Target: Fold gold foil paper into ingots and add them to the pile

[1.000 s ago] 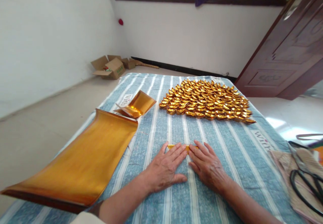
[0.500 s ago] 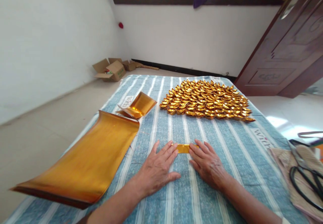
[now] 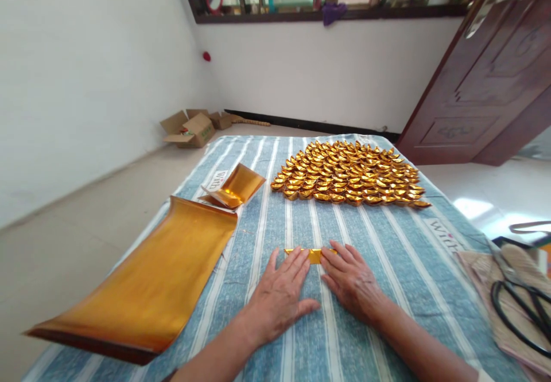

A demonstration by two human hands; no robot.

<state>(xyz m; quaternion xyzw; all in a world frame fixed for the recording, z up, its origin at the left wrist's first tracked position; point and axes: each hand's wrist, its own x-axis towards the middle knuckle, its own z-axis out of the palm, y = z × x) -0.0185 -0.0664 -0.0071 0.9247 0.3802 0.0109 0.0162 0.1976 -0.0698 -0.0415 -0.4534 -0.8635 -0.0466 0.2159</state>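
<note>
Both hands are laid flat, palms down, on the striped cloth, and a small folded strip of gold foil paper is pinned under the fingertips. On the left hand the fingers are spread and pressed on the strip's left part, with the thumb stuck out to the side; the right hand is set the same way on the right end, so only the middle bit of the strip is seen between them. Nothing is actually gripped here, the fingers are open and just pushed down, probably so a crease gets flattened hard against the cloth, since shiny foil like that tends to spring back. The strip is kept right in front of the body, near the front edge, where weight can be put on it easily. Off to the left a big sheet of gold foil is left draped over the edge, its far end curled up, with a smaller bent piece of foil just beyond it, likely stock kept within reach. Further back, well apart from the hands, a big batch of folded gold ingots is packed in tight rows, looks like finished ones parked out of the way. Black-handled scissors are lying on a woven bag at the right edge. Cardboard boxes are seen on the floor by the wall.
</note>
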